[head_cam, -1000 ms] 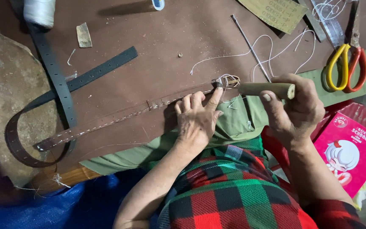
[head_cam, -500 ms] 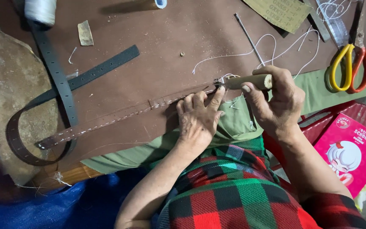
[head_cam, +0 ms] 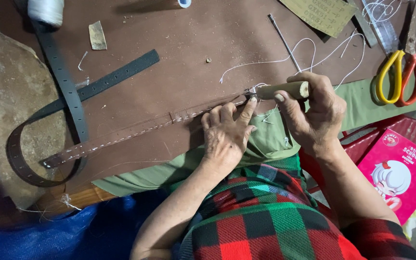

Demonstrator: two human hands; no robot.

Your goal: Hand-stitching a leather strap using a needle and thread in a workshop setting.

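Note:
A long brown leather strap [head_cam: 136, 132] with white stitching lies across the brown work surface [head_cam: 184, 62]. My left hand [head_cam: 226, 136] lies flat on the strap's right end, fingers pressing it down. My right hand [head_cam: 314, 113] grips a wooden-handled awl [head_cam: 280, 90], its metal tip on the strap just beyond my left fingertips. White thread [head_cam: 285, 60] trails from the strap end toward the back of the surface.
A dark perforated belt [head_cam: 68, 101] loops at the left beside a thread spool [head_cam: 45, 9]. Yellow and red scissors [head_cam: 400, 77] lie at the right, near a thin metal rod [head_cam: 282, 41]. A pink box [head_cam: 398, 173] sits at the lower right. A leather scrap [head_cam: 97, 36] lies at the back.
My right hand has moved left with the awl, bringing its tip down onto the strap end. My left hand has stayed pressed on the strap.

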